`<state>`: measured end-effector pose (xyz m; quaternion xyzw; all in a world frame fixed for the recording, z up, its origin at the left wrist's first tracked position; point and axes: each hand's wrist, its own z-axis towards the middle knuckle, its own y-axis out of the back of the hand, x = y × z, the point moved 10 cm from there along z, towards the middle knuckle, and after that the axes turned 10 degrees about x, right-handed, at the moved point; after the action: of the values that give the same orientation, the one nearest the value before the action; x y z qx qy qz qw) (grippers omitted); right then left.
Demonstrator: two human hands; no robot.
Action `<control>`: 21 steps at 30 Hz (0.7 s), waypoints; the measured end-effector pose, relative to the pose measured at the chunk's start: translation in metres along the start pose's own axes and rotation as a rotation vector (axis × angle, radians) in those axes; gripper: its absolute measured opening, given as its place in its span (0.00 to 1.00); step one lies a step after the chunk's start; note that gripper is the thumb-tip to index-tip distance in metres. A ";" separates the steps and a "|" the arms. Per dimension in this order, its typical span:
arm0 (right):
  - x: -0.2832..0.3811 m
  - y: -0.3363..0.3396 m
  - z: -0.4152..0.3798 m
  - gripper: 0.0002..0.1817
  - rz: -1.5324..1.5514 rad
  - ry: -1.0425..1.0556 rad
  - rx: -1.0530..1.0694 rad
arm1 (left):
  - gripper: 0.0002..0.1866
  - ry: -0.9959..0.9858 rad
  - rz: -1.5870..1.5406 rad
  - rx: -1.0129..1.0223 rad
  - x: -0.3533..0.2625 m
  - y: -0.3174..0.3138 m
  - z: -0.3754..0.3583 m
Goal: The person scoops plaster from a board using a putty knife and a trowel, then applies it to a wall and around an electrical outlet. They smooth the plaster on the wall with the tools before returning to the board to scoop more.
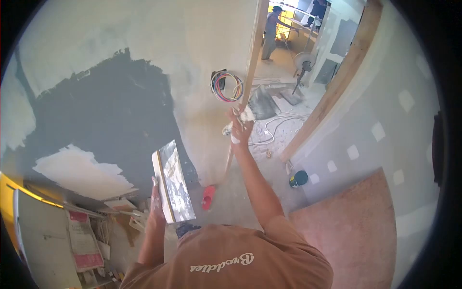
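My left hand (pixel 156 200) is closed around the back edge of a wide drywall skimming blade (pixel 178 185), whose metal face is smeared with wet plaster. Raised by the wooden door frame, my right hand (pixel 240 129) has curled fingers. White plaster-like stuff (pixel 247 114) shows at those fingers; whether it coats a tool or is a loose lump I cannot make out. In front of me the wall has a large dark grey patch (pixel 115 111), with a fresh whitish patch of plaster (pixel 82 171) spread over its lower part. Coiled coloured wires (pixel 227 86) hang from a wall box just above my right hand.
A wooden door frame (pixel 332 86) opens onto a room with a person (pixel 270 33), a pedestal fan (pixel 304 62) and cables (pixel 276 127) on the floor. A dark bucket (pixel 299 178), brown board (pixel 351 226), red object (pixel 208 197) and printed bag (pixel 84 241) stand around me.
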<state>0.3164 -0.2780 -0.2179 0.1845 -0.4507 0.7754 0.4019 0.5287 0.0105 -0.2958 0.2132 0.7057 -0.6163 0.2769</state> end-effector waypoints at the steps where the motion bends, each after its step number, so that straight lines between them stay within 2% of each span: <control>1: 0.001 -0.010 0.008 0.09 0.164 0.057 -0.057 | 0.33 0.007 -0.029 0.026 0.000 0.003 -0.002; 5: -0.026 -0.020 0.019 0.13 0.200 0.085 -0.184 | 0.34 0.034 -0.058 0.041 -0.020 0.058 -0.007; 6: -0.017 -0.018 0.019 0.15 0.114 0.157 -0.158 | 0.34 0.039 -0.002 -0.014 -0.031 0.066 -0.010; 7: -0.001 -0.022 0.023 0.16 0.026 0.235 -0.125 | 0.34 0.048 -0.001 0.002 -0.040 0.069 -0.008; 9: 0.010 -0.024 0.028 0.17 -0.023 0.252 -0.146 | 0.35 0.071 0.002 0.098 -0.056 0.073 -0.007; 10: 0.011 -0.025 0.033 0.17 0.011 0.329 -0.200 | 0.34 0.084 0.045 -0.058 -0.075 0.084 -0.007; 12: 0.024 -0.015 0.049 0.17 0.045 0.406 -0.246 | 0.34 0.105 0.072 -0.029 -0.090 0.099 0.000; 14: 0.044 -0.021 0.072 0.15 -0.198 0.349 -0.080 | 0.36 0.109 0.107 0.040 -0.101 0.102 0.005; 15: 0.043 -0.012 0.082 0.15 -0.207 0.345 -0.087 | 0.36 0.120 0.105 0.040 -0.103 0.102 0.004; 17: 0.033 -0.010 0.108 0.15 -0.048 0.334 0.047 | 0.36 0.159 0.126 0.048 -0.106 0.098 0.008; 21: 0.036 -0.013 0.110 0.16 -0.081 0.348 0.058 | 0.36 0.117 0.089 0.074 -0.091 0.101 0.033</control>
<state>0.2966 -0.3518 -0.1296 0.0769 -0.3441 0.7915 0.4993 0.6665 -0.0029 -0.3152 0.2898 0.6873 -0.6155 0.2543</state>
